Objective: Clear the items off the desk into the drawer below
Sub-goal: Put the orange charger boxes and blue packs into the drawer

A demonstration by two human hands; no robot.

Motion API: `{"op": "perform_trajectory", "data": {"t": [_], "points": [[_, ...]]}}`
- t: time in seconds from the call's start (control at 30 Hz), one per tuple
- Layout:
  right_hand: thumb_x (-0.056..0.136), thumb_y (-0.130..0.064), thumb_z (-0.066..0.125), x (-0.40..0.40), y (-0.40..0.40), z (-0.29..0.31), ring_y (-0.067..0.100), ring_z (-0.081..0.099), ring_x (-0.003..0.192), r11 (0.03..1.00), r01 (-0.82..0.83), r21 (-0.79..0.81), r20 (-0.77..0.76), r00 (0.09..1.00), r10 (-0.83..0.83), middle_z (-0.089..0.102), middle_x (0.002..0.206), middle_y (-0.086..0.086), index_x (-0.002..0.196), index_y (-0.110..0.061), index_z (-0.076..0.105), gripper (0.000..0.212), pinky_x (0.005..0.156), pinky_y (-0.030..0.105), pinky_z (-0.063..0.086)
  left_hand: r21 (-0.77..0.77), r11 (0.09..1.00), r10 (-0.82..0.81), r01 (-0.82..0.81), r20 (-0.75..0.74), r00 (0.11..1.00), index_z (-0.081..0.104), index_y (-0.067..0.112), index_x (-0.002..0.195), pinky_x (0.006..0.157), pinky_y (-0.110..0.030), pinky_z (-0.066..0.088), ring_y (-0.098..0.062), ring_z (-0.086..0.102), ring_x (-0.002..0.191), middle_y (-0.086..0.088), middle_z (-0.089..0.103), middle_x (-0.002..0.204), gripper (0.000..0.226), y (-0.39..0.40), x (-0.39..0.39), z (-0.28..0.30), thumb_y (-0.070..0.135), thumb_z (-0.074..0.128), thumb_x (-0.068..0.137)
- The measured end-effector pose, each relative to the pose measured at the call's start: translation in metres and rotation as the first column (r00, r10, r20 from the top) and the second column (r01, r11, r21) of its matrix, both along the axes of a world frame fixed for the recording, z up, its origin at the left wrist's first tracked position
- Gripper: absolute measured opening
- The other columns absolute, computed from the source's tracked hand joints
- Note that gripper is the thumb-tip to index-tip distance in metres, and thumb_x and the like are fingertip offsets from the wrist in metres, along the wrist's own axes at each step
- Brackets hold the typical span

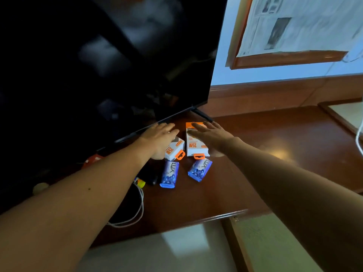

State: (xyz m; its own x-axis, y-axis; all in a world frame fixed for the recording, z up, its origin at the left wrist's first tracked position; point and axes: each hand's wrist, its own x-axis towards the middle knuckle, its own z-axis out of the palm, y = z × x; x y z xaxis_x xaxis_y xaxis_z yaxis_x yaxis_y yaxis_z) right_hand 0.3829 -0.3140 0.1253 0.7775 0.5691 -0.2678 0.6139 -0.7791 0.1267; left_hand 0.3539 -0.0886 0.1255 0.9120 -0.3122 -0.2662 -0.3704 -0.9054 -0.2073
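We see left hand (160, 139) flat, fingers spread, over small cardboard box (175, 149); right hand (211, 137) open, empty, above taller box (196, 142). Two glossy blue packets (169, 174) lie just beside, on polished wooden desk (275, 138).

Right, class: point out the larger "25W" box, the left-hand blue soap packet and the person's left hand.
Larger 25W box (193, 148): head view, on its white front near the "25W" print.
Left blue soap packet (169, 175): head view, middle of the wrapper.
Left hand (160, 137): head view, back of the hand.
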Motion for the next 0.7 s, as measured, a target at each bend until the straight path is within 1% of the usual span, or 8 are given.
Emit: {"op": "perform_trajectory", "data": {"t": [0.17,0.27,0.37,0.47,0.53,0.6,0.67,0.7], "points": [[0.080,-0.005,0.074,0.036,0.006,-0.014,0.030,-0.015,0.153,0.947,-0.247,-0.206,-0.006,0.968,0.252,-0.017,0.167,-0.005,0.158,-0.042,-0.002,0.115,0.120,0.062,-0.001,0.202,0.978,-0.032,0.053,-0.105,0.994,-0.004,0.017,0.159,0.124,-0.045,0.010,-0.030,0.006,0.153,-0.008,-0.002,0.167,0.109,-0.012,0.022,-0.017,0.024,0.074,0.082],[0.078,-0.004,0.075,0.048,0.012,-0.010,0.030,-0.017,0.152,0.914,-0.306,-0.267,-0.015,0.949,0.314,-0.014,0.167,-0.006,0.158,-0.044,0.009,0.110,0.119,0.065,0.000,0.219,0.973,-0.043,0.068,-0.120,0.992,0.002,0.018,0.159,0.123,-0.044,0.013,-0.031,0.013,0.151,-0.009,0.010,0.166,0.107,-0.010,0.025,-0.016,0.023,0.076,0.082],[0.076,-0.012,0.078,0.057,0.013,-0.002,0.029,-0.012,0.153,0.897,-0.325,-0.299,-0.024,0.943,0.333,-0.003,0.169,-0.006,0.156,-0.043,0.016,0.106,0.119,0.065,0.000,0.159,0.984,-0.064,0.081,-0.107,0.992,0.010,0.020,0.157,0.120,-0.041,0.021,-0.030,0.028,0.143,-0.009,0.028,0.156,0.104,-0.004,0.029,-0.017,0.022,0.077,0.077],[0.072,-0.037,0.081,0.066,0.003,0.007,0.023,0.001,0.154,0.934,-0.258,-0.246,-0.048,0.966,0.254,0.020,0.165,-0.007,0.156,-0.038,0.022,0.102,0.118,0.066,-0.002,0.066,0.998,-0.003,0.007,-0.058,0.998,0.011,0.018,0.155,0.116,-0.041,0.028,-0.029,0.035,0.136,-0.010,0.035,0.148,0.104,-0.001,0.028,-0.018,0.029,0.076,0.075],[0.067,-0.052,0.077,0.067,-0.006,0.010,0.023,0.020,0.151,0.976,-0.160,-0.150,-0.028,0.987,0.157,0.039,0.155,-0.002,0.150,-0.031,0.033,0.097,0.117,0.068,0.003,-0.016,0.997,0.076,-0.076,0.017,0.997,0.010,0.014,0.155,0.114,-0.041,0.031,-0.031,0.039,0.133,-0.012,0.037,0.145,0.108,-0.002,0.024,-0.016,0.039,0.077,0.074],[0.066,-0.060,0.072,0.060,-0.012,0.009,0.029,0.044,0.136,1.000,-0.009,-0.002,-0.001,1.000,0.009,0.046,0.145,0.003,0.143,-0.023,0.039,0.092,0.115,0.064,0.021,-0.115,0.981,0.169,-0.158,0.095,0.981,0.010,0.011,0.155,0.109,-0.043,0.037,-0.033,0.042,0.130,-0.014,0.039,0.143,0.111,-0.004,0.017,-0.010,0.046,0.076,0.073],[0.067,-0.065,0.067,0.045,-0.012,0.006,0.036,0.058,0.116,0.967,0.178,0.183,0.025,0.982,-0.186,0.049,0.137,0.009,0.138,-0.015,0.040,0.091,0.096,0.051,0.047,-0.198,0.951,0.274,-0.238,0.177,0.945,0.011,0.008,0.154,0.103,-0.044,0.041,-0.036,0.043,0.127,-0.017,0.038,0.144,0.110,-0.009,0.007,-0.002,0.052,0.073,0.074],[0.069,-0.067,0.065,0.036,-0.011,0.003,0.037,0.059,0.111,0.921,0.271,0.281,0.022,0.957,-0.288,0.051,0.133,0.011,0.137,-0.011,0.040,0.092,0.085,0.045,0.051,-0.241,0.928,0.337,-0.285,0.217,0.916,0.012,0.007,0.154,0.100,-0.045,0.042,-0.036,0.043,0.126,-0.018,0.038,0.144,0.110,-0.013,0.000,0.003,0.055,0.072,0.075]]}}
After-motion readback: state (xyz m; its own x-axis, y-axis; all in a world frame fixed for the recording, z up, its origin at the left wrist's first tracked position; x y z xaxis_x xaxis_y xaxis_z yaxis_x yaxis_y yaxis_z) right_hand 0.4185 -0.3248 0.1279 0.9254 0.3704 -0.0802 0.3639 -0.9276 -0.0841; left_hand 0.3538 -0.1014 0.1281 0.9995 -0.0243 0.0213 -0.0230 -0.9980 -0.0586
